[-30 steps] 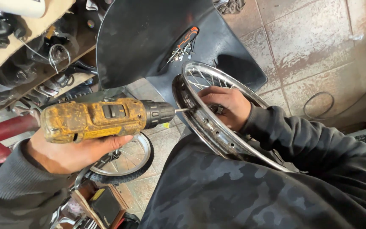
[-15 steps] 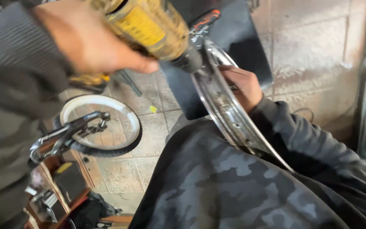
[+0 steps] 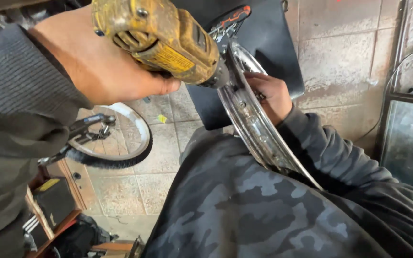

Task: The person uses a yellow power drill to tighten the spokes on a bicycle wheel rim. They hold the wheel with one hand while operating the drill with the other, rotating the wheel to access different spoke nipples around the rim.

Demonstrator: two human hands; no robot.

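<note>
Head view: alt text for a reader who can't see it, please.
The left hand presses a worn yellow power drill against a chrome wheel rim that the right hand grips on the person's lap. Another wheel lies on the tiled floor.

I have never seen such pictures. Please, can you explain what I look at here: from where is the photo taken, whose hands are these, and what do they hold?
The camera sits on the person's head and looks down at their own hands. The left hand grips a worn yellow power drill, its tip against a shiny round metal wheel rim. The right hand holds that rim, which rests on the lap in camouflage-patterned trousers. Below, on the tiled floor, lies a second spoked wheel with a black tyre.
</note>
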